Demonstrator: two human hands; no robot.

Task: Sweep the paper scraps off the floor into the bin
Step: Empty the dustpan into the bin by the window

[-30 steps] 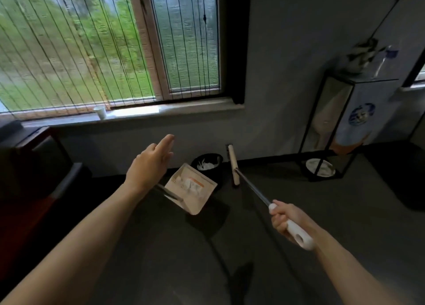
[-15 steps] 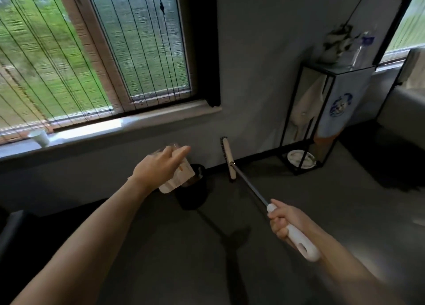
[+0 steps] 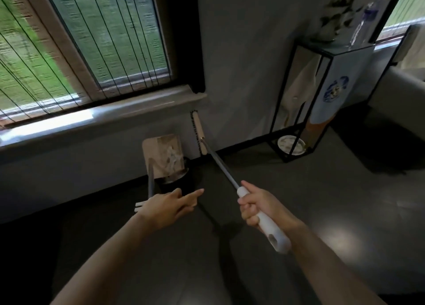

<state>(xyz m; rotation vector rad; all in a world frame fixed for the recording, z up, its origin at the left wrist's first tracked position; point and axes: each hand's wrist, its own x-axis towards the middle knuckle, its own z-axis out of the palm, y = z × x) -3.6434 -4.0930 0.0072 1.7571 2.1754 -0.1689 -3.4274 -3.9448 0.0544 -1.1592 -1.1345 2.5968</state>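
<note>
Left fingers: the left hand (image 3: 167, 209) has its top two fingers (image 3: 195, 193) straight and pointing right. The dustpan (image 3: 161, 154) handle runs under the palm, and which fingers clamp it is hidden.
Right fingers: the right hand (image 3: 259, 207) is curled tight round the white grip of the broom (image 3: 220, 164), whose head is on end by the wall (image 3: 241, 74).
Dustpan: upright, mouth down at the rim of the bin (image 3: 184, 184).
Paper scraps: the white paper scraps (image 3: 171, 157) cling to the pan's face, just above the bin.
Change: a second ago the pan hung tilted beside the bin. It has since swung over it and tipped steep.
Meaning: this is likely the emptying step, nearly done. A shake may be needed to free the last scraps. The floor (image 3: 299, 212) in view shows none.
</note>
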